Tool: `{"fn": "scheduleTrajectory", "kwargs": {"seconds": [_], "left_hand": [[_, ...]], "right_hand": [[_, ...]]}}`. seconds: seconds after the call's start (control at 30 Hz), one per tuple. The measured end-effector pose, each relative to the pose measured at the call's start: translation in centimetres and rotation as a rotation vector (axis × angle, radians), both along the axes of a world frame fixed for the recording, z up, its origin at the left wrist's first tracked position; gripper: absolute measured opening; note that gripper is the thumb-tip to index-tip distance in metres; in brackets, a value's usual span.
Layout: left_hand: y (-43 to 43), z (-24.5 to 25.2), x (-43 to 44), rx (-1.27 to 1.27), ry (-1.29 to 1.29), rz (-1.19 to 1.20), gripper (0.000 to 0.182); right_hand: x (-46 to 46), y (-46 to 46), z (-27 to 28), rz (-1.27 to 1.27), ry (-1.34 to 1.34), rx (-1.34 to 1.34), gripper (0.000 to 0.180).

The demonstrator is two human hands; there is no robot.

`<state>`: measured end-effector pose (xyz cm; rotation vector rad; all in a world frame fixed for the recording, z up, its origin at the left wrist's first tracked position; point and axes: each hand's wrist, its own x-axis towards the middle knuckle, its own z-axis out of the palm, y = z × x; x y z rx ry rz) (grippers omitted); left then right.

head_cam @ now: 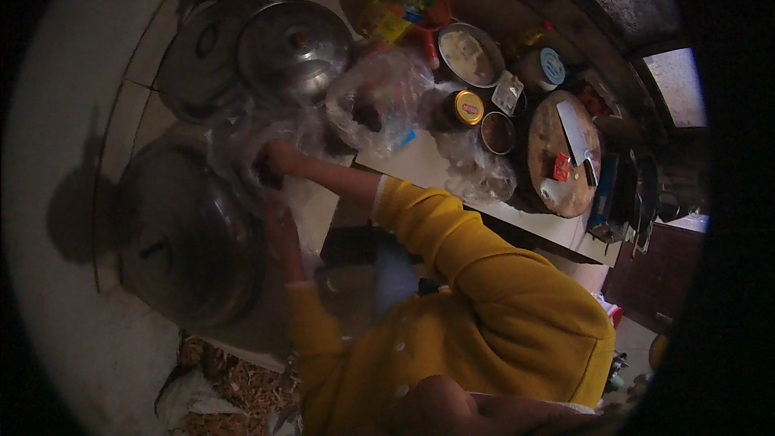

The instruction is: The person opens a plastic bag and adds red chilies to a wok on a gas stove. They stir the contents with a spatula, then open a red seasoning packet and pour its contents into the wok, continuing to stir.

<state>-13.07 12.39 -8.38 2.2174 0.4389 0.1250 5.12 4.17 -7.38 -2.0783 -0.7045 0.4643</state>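
Observation:
A clear plastic bag (236, 145) lies between metal lids, with something dark inside it. My right hand (283, 158) reaches into the bag's mouth, its fingertips against the dark contents. Whether it grips any of them I cannot tell. Below it, my left hand (281, 227) holds the bag's near side, partly covered by the film. Close to the left hand is a large domed metal lid (194, 242) in shadow. A second clear plastic bag (387, 91), also with dark contents, sits to the right of my hands.
Two more metal lids (296, 48) are at the back. Further right stand a metal bowl of pale food (469, 54), a gold-lidded jar (468, 108) and a small tin (497, 133). A cleaver (572, 130) lies on a round wooden chopping board (548, 133). Wood chips (242, 381) fill a sack below.

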Motion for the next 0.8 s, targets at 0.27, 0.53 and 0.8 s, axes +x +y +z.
{"fn": "scheduleTrajectory", "kwargs": {"seconds": [0.27, 0.53, 0.8], "left_hand": [[0.1, 0.1, 1.4, -0.569, -0.178, 0.179, 0.04], [0.2, -0.2, 3.6, -0.089, -0.282, -0.007, 0.045], [-5.3, 3.6, 6.7, -0.235, -0.44, 0.228, 0.045]], "right_hand": [[0.8, -3.1, 3.0, 0.004, 0.13, -0.021, 0.015], [0.1, -6.1, 6.0, -0.104, 0.101, 0.004, 0.015], [-0.3, -15.8, 9.8, -0.089, 0.602, 0.278, 0.027]]}}
